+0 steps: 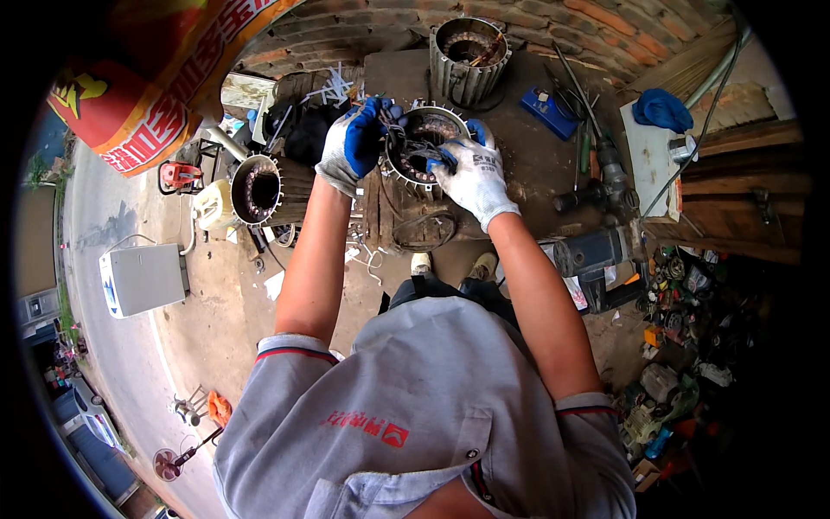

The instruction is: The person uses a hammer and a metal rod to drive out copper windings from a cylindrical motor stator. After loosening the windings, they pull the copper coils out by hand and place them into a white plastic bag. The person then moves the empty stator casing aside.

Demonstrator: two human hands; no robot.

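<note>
A motor stator (443, 112) stands upright on the workbench, with copper windings inside its round opening. Both my hands wear white gloves with blue-coated fingers. My left hand (350, 149) is at the stator's left side, its fingers closed around a bundle of dark wire leads (396, 137). At the right side of the opening is my right hand (477, 176); its thumb and fingers are bent at the rim, closing on the dark leads there. The exact grip of the right fingertips is partly hidden.
Another finned stator (467, 73) stands behind, and one (257, 190) lies at the left. A blue case (550, 112) and tools sit at the bench's right. A red and yellow printed sheet (147, 95) hangs upper left. Mixed parts (679, 346) are heaped on the right floor.
</note>
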